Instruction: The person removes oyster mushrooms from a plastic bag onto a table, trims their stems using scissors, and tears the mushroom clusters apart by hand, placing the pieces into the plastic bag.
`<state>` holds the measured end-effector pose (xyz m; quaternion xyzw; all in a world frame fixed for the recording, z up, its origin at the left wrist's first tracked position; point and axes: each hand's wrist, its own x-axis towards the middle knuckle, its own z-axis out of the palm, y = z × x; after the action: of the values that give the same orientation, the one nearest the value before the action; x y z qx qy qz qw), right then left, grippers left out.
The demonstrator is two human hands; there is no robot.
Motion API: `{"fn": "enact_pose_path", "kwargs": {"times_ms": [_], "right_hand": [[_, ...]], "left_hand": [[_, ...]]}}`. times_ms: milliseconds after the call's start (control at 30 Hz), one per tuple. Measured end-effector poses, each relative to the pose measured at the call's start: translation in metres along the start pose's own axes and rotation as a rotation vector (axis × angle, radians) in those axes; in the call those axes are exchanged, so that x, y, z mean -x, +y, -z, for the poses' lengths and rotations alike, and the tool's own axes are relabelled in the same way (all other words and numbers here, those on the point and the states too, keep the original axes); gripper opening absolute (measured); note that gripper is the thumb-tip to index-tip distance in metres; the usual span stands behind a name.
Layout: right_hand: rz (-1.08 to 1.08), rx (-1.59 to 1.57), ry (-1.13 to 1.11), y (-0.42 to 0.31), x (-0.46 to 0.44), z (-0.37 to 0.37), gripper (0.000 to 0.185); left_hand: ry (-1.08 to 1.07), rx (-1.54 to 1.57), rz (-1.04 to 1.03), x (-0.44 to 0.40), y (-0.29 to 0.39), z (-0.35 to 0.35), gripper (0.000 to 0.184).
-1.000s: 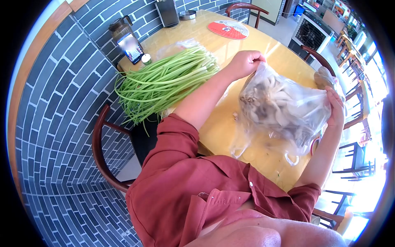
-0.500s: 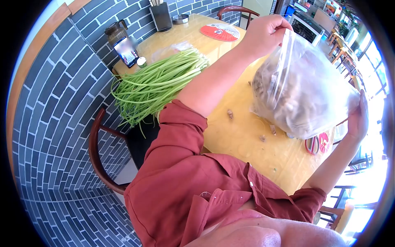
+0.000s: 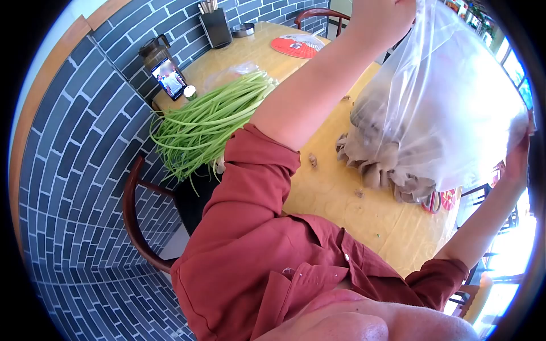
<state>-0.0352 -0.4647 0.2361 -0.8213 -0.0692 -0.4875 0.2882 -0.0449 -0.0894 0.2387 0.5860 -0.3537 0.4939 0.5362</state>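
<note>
A large clear plastic bag (image 3: 455, 96) is raised and tipped over the table, with grey-brown oyster mushrooms (image 3: 381, 162) coming out of its low open side onto the tabletop. At the top of the view, my left hand (image 3: 389, 17) is closed on the bag's upper edge, its fingertips partly cut off by the frame. My right hand (image 3: 518, 150) grips the bag's far right side, partly washed out by glare. Red-handled scissors (image 3: 435, 202) lie just beyond the mushrooms, partly covered.
A bunch of long green stalks (image 3: 216, 119) lies on the left of the wooden table (image 3: 341, 221). Behind it stand a phone (image 3: 168, 78), a jug (image 3: 154, 52) and a chopstick holder (image 3: 216, 28). A red fan (image 3: 296, 46) lies farther back. Small mushroom scraps (image 3: 313, 160) dot the tabletop.
Both hands have lifted the bag, the left one up and the right one outward. Mushrooms that were inside the bag now spill out at its lower edge.
</note>
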Motion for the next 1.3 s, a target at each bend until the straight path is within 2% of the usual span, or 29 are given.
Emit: {"fn": "enact_pose_path", "kwargs": {"times_ms": [33, 100, 133, 167, 200, 267, 333, 367, 400, 433, 467, 500, 567, 667, 700, 733, 767, 800, 833, 867, 900, 933, 967, 1067, 1167, 1200, 1300], "right_hand": [[0.045, 0.209, 0.043, -0.023, 0.003, 0.003, 0.033], [-0.015, 0.134, 0.034, -0.036, 0.010, 0.003, 0.032], [-0.119, -0.158, -0.003, -0.037, 0.010, -0.003, 0.035], [-0.173, -0.178, -0.030, -0.047, 0.017, -0.011, 0.039], [-0.227, -0.196, -0.056, -0.058, 0.025, -0.020, 0.043], [-0.269, -0.410, -0.103, -0.035, 0.016, -0.024, 0.040], [-0.197, -0.385, -0.073, -0.008, -0.009, -0.021, 0.036], [-0.218, -0.526, -0.111, -0.005, -0.013, -0.019, 0.029], [-0.223, -0.817, -0.223, -0.004, -0.022, -0.014, 0.024], [-0.319, -1.496, -0.449, -0.002, -0.038, -0.010, 0.020], [-0.672, -2.147, -0.806, -0.022, -0.047, -0.003, 0.020], [-0.190, -1.593, -0.480, -0.038, -0.041, -0.009, 0.017], [-0.115, -1.156, -0.457, -0.040, -0.030, -0.016, 0.022], [0.012, -0.495, -0.389, -0.035, -0.002, -0.033, 0.047], [-0.044, -0.488, -0.400, -0.038, 0.011, -0.040, 0.054], [-0.100, -0.480, -0.410, -0.042, 0.023, -0.047, 0.061], [-0.258, -0.682, -0.464, -0.047, 0.041, -0.054, 0.067], [-0.219, -0.705, -0.549, -0.043, 0.057, -0.056, 0.068], [-0.269, -0.469, -0.667, -0.022, 0.060, -0.061, 0.072], [-0.210, -0.478, -0.697, -0.021, 0.077, -0.063, 0.071], [-0.220, -0.474, -0.888, -0.017, 0.083, -0.059, 0.067], [-0.160, -0.511, -0.856, -0.016, 0.096, -0.065, 0.064], [-0.102, -0.547, -0.826, -0.025, 0.107, -0.071, 0.062], [-0.257, -0.401, -1.001, -0.028, 0.114, -0.083, 0.038], [-0.233, -0.362, -0.861, -0.052, 0.118, -0.090, 0.025], [-0.285, -0.334, -0.845, -0.052, 0.113, -0.092, 0.026], [-0.414, -0.571, -0.679, -0.070, 0.102, -0.096, 0.027]], "left_hand": [[-0.016, 0.043, 0.056, -0.003, 0.009, 0.001, 0.007], [-0.011, -0.044, -0.008, -0.001, -0.004, -0.007, 0.007], [-0.002, -0.065, -0.078, 0.003, -0.019, -0.013, 0.008], [0.008, -0.086, -0.152, 0.007, -0.028, -0.015, 0.008], [0.012, -0.059, -0.057, 0.011, -0.032, -0.014, 0.008], [0.016, 0.006, 0.125, 0.015, -0.035, -0.014, 0.008], [0.047, 0.012, 0.053, 0.005, -0.030, -0.012, 0.008], [0.066, 0.008, 0.023, 0.000, -0.026, -0.010, 0.009], [0.092, -0.023, 0.000, -0.006, -0.016, -0.008, 0.009], [0.097, -0.034, -0.030, -0.013, -0.012, -0.008, 0.009], [0.102, -0.045, -0.062, -0.020, -0.009, -0.007, 0.009], [0.106, -0.057, -0.093, -0.023, -0.008, -0.006, 0.009], [0.102, -0.098, -0.101, -0.018, -0.011, -0.004, 0.009], [0.085, -0.120, -0.110, -0.001, -0.032, -0.001, 0.010], [0.078, -0.123, -0.114, 0.008, -0.041, 0.003, 0.010], [0.082, -0.159, -0.028, 0.016, -0.046, 0.008, 0.011], [0.087, -0.196, 0.058, 0.024, -0.051, 0.016, 0.011], [0.092, -0.233, 0.145, 0.032, -0.056, 0.025, 0.012], [0.090, -0.214, 0.170, 0.039, -0.059, 0.034, 0.012], [0.089, -0.193, 0.195, 0.047, -0.063, 0.043, 0.013], [0.088, -0.171, 0.224, 0.055, -0.068, 0.049, 0.013], [0.078, -0.264, 0.276, 0.063, -0.080, 0.055, 0.015], [0.120, -0.232, 0.277, 0.068, -0.078, 0.056, 0.012], [0.227, -0.097, 0.319, 0.085, -0.077, 0.062, 0.007], [0.285, 0.092, 0.409, 0.096, -0.089, 0.071, 0.007], [0.299, 0.138, 0.426, 0.098, -0.088, 0.074, 0.007], [0.302, 0.226, 0.393, 0.099, -0.082, 0.079, 0.008]]}}
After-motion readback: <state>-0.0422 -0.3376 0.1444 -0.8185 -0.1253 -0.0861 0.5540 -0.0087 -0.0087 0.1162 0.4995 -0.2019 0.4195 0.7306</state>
